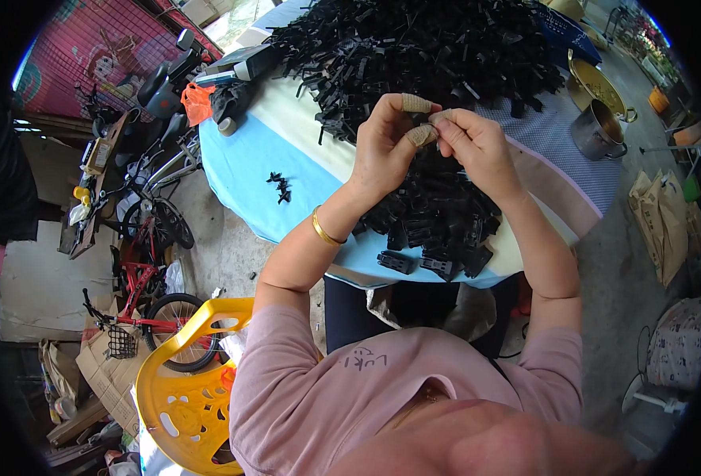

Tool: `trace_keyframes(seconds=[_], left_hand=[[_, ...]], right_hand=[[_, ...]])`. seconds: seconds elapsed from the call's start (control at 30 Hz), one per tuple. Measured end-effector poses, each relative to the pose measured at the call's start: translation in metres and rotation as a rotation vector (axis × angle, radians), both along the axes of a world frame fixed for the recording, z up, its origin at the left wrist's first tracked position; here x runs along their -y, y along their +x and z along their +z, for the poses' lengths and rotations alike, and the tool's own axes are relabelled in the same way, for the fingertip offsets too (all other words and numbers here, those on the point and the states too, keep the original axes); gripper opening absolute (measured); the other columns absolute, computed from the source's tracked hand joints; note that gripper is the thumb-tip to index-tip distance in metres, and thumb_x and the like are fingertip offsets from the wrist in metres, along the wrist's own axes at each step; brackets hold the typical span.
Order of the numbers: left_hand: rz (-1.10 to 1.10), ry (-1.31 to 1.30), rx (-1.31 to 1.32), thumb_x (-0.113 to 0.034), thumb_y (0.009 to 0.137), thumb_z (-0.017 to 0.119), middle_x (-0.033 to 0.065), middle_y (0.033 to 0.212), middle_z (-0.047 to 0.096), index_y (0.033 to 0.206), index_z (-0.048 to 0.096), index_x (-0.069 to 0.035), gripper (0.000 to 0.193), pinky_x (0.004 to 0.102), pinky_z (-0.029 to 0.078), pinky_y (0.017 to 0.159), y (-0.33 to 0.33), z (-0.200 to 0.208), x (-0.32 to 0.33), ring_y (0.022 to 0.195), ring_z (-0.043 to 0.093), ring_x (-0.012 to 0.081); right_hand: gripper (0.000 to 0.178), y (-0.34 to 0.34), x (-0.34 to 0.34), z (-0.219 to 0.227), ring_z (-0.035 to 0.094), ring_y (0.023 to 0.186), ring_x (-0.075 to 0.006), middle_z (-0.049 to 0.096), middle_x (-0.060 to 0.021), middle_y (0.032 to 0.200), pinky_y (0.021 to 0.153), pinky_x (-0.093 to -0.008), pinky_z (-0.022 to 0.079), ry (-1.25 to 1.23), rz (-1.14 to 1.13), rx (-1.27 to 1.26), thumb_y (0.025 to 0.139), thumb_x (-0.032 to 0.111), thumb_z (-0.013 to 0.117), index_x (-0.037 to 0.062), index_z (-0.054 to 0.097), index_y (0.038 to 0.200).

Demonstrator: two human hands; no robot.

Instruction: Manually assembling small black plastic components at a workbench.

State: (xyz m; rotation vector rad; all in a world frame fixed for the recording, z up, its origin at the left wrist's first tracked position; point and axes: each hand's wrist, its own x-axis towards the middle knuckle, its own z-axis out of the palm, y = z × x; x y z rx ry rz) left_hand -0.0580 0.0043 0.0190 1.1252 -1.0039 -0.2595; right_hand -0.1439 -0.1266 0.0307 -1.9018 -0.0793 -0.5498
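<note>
Above the table, my left hand (pixel 384 155) and my right hand (pixel 481 151) meet fingertip to fingertip. Beige tape wraps the thumb and forefinger of my left hand. Both hands are closed in a pinch, and whatever lies between the fingertips is too small or hidden to name. Behind them spreads a big heap of small black plastic parts (pixel 414 47). Nearer to me, below my hands, lies a second pile of black plastic pieces (pixel 438 210), reaching the table's front edge. A few small black pieces (pixel 279 187) sit apart on the blue stripe, left of my left forearm.
The round table (pixel 247 170) has a striped cloth. A metal pot (pixel 596 131) and a brass-coloured pan (pixel 592 79) stand at the right. An orange bag (pixel 198 103) lies at the far left edge. A yellow plastic chair (pixel 184 397) and a red bicycle (pixel 140 278) are on the left.
</note>
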Motion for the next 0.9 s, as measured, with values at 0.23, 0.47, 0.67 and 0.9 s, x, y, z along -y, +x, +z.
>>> trace_keyframes(seconds=[0.23, 0.47, 0.67, 0.9], left_hand=[[0.217, -0.006, 0.253, 0.010, 0.079, 0.054, 0.0123, 0.101, 0.058, 0.103, 0.044, 0.001, 0.028, 0.0242, 0.049, 0.076, -0.004, -0.004, 0.002, 0.087, 0.059, 0.0138], [0.344, 0.104, 0.227, 0.008, 0.077, 0.058, 0.0134, 0.100, 0.059, 0.117, 0.040, 0.000, 0.045, 0.0267, 0.049, 0.077, -0.014, 0.004, 0.007, 0.089, 0.060, 0.0178], [0.492, 0.139, 0.722, 0.007, 0.064, 0.069, 0.0190, 0.118, 0.049, 0.125, 0.036, -0.001, 0.070, 0.0330, 0.041, 0.092, -0.013, 0.005, 0.005, 0.109, 0.051, 0.0280], [-0.402, 0.198, -0.378, -0.016, 0.071, 0.072, 0.0148, 0.108, 0.056, 0.110, 0.048, 0.005, 0.050, 0.0352, 0.047, 0.086, 0.009, 0.013, -0.009, 0.099, 0.058, 0.0265]], right_hand=[[0.018, -0.001, -0.003, 0.008, 0.044, 0.052, -0.0037, 0.052, 0.0019, 0.059, 0.047, -0.0184, 0.034, 0.189, 0.025, -0.112, 0.089, 0.015, 0.050, 0.0023, 0.062, 0.085], [0.018, -0.002, 0.009, 0.009, 0.050, 0.063, -0.0027, 0.059, 0.0006, 0.075, 0.056, -0.0152, 0.040, 0.078, -0.031, 0.124, 0.081, 0.013, 0.063, 0.0018, 0.061, 0.095], [0.016, -0.002, 0.015, 0.009, 0.051, 0.063, -0.0017, 0.060, 0.0012, 0.074, 0.055, -0.0164, 0.042, -0.225, -0.230, 0.195, 0.073, 0.005, 0.069, 0.0010, 0.063, 0.087], [0.020, -0.006, 0.038, 0.016, 0.052, 0.070, -0.0021, 0.059, 0.0022, 0.080, 0.063, -0.0147, 0.042, 0.214, 0.208, 0.026, 0.081, 0.012, 0.063, -0.0002, 0.060, 0.096]])
